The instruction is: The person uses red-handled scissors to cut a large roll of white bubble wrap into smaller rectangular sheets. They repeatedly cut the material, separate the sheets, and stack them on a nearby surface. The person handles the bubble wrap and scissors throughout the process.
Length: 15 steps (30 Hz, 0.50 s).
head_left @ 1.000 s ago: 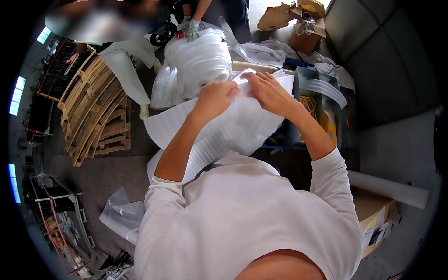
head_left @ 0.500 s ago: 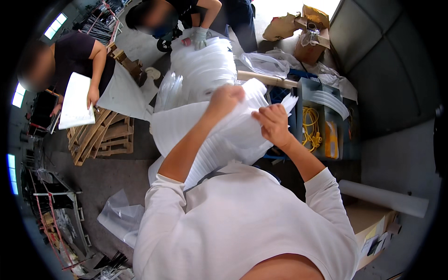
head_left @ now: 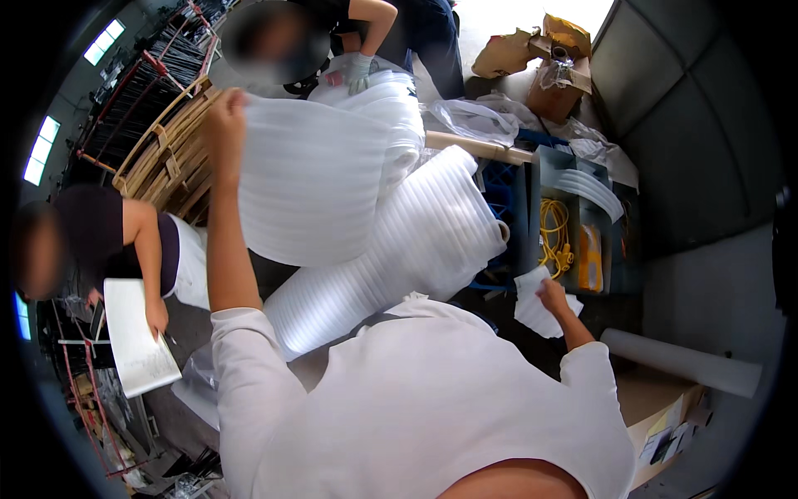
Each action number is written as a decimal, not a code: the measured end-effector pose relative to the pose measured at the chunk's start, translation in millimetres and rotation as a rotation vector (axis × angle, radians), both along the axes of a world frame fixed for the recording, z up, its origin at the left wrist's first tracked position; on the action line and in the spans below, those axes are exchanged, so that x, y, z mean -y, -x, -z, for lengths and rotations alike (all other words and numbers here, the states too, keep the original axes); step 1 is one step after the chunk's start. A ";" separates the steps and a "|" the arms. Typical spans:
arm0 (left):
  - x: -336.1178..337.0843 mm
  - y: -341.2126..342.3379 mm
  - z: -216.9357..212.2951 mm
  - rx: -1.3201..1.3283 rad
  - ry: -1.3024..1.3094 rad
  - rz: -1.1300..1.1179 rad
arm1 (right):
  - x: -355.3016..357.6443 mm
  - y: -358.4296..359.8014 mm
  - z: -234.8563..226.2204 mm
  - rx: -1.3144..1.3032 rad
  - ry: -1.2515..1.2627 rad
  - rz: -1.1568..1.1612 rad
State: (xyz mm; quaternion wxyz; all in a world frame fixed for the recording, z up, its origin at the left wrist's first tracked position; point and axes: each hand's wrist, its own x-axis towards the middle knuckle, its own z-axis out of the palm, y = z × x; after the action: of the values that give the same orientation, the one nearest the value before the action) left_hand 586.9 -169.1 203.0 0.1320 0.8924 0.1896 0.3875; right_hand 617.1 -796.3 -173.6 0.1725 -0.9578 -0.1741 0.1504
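My left hand (head_left: 224, 121) is raised at the upper left, fingers closed on the edge of a large white foam sheet (head_left: 312, 183) that hangs in a broad curve to its right. Low on the right, my right hand (head_left: 549, 295) pinches a small piece of white foam (head_left: 530, 309) with uneven edges. Between my arms lies a thick foam roll (head_left: 391, 237), slanting up to the right, with its tube core showing at the right end. Behind the sheet is a stack of white foam (head_left: 397, 112), touched by a co-worker's gloved hand (head_left: 359, 75).
At the right stands a grey compartment box (head_left: 544, 162) with a yellow cord (head_left: 553, 229) inside. A white roll (head_left: 682, 360) lies near a carton (head_left: 644, 391). A second person at the left holds a paper pad (head_left: 135, 333). Wooden slats (head_left: 166, 154) are stacked behind.
My hands, close together over the foam before, are now far apart. The left has swung up and left with the large sheet; the right has moved down and right with the small piece.
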 end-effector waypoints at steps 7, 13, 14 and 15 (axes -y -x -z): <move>159.6 -50.3 100.2 -0.306 0.126 0.487 | -168.1 -54.8 -198.1 0.287 -0.349 -0.400; 232.5 -45.4 99.4 -0.343 0.190 0.857 | -241.0 -41.2 -260.4 0.301 -0.746 -0.603; 229.4 -42.1 95.1 -0.350 0.203 0.819 | -239.8 -42.3 -261.4 0.285 -0.711 -0.564; 222.4 -36.4 90.6 -0.358 0.217 0.778 | -236.1 -44.6 -263.1 0.268 -0.677 -0.528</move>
State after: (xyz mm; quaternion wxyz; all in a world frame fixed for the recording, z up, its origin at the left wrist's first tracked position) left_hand 623.2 -391.6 112.5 0.3260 0.9315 -0.1010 0.1263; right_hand 661.7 -560.2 89.5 0.4078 -0.7810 -0.4730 -0.0013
